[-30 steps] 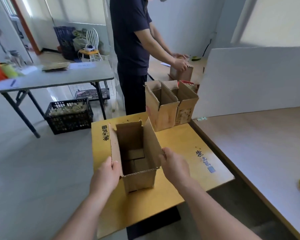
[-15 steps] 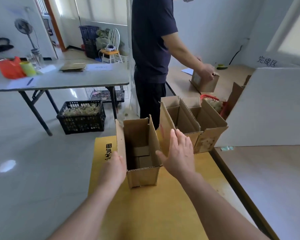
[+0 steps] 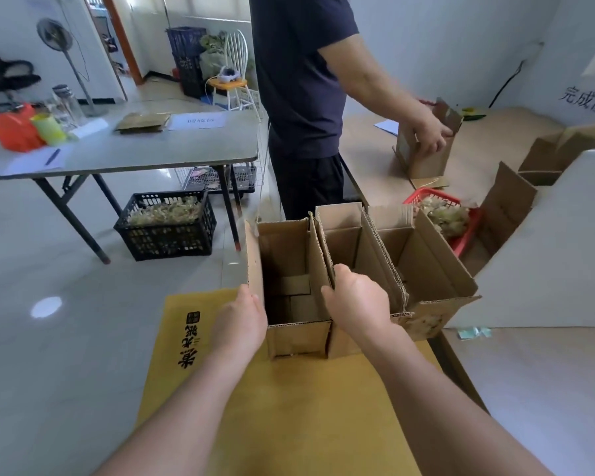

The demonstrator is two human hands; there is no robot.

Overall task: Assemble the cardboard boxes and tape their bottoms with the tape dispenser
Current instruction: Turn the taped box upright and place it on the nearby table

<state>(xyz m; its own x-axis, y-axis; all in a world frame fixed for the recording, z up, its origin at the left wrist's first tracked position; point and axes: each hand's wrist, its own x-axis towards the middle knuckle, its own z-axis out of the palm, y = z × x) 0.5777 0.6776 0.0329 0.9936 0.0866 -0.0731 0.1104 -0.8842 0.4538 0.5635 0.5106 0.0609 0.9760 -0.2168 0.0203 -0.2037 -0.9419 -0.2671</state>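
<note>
1. Box sits upright at the far edge of the yellow top. Its mouth points straight up, the flaps are standing, and the long axis is vertical.
2. Left hand lies pretty much flat against the left wall, pressing in.
3. Right hand grips the right flap, fingers curled over its edge.
4. The right side touches two more boxes, also mouth-up, all in a row.

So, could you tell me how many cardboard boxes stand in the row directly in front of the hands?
3: the left box between the left hand and right hand, the middle box, and the right box. Others farther off may be partly hidden.
</note>
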